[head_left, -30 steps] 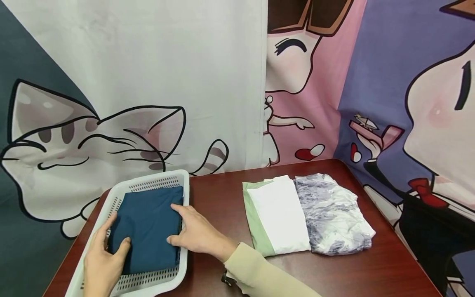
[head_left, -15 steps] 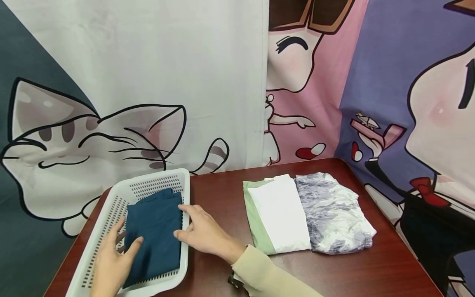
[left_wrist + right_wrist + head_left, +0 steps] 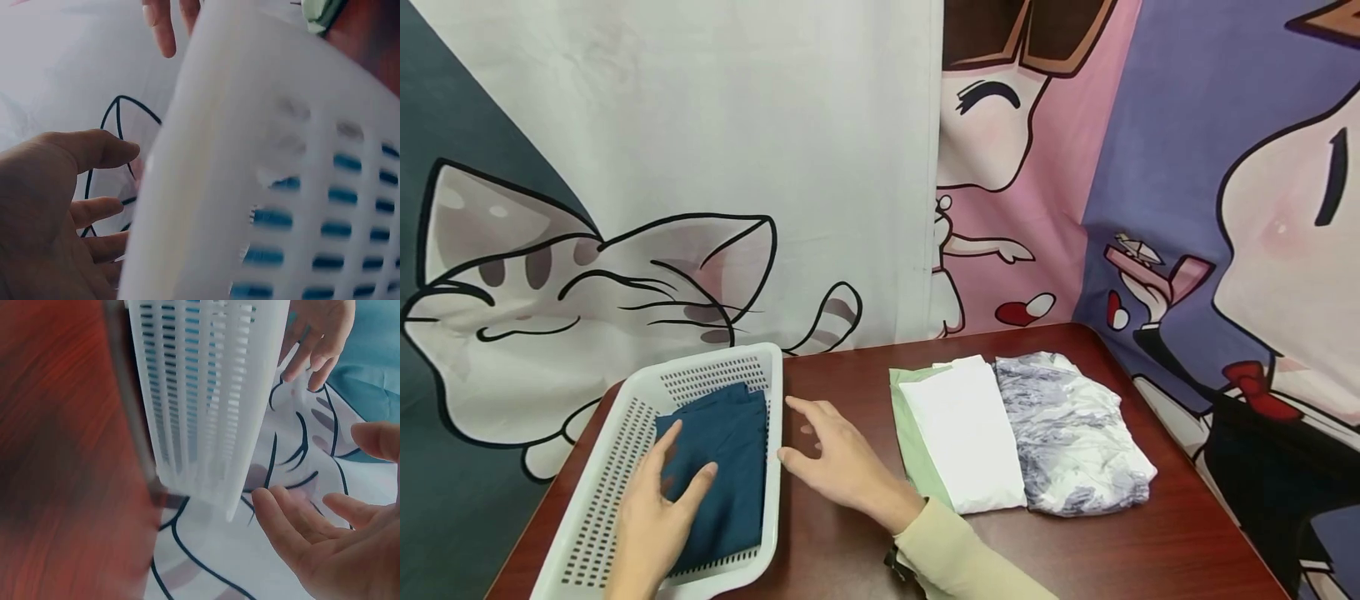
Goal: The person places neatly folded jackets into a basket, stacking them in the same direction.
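A folded dark blue cloth (image 3: pixel 726 483) lies in the white perforated plastic basket (image 3: pixel 597 500), against its right side. Over the basket hovers my left hand (image 3: pixel 658 517), fingers spread and holding nothing; it overlaps the cloth's left part in the head view. My right hand (image 3: pixel 842 458) is just outside the basket's right rim, thumb and fingers apart, with nothing between them. In the left wrist view the slotted basket wall (image 3: pixel 312 194) hides most of the cloth, which shows blue through the holes. Both hands appear above the basket's rim in the right wrist view.
On the reddish-brown table (image 3: pixel 842 383), a folded white and green cloth (image 3: pixel 966 442) lies right of the basket. Beside it is a folded grey-and-white patterned cloth (image 3: pixel 1075 433). A curtain with cartoon prints (image 3: pixel 850 167) hangs behind the table.
Both hands have let go of the blue cloth, which now sits lower and further right in the basket. The right hand has moved right, out past the rim; the left has lifted and shifted right.
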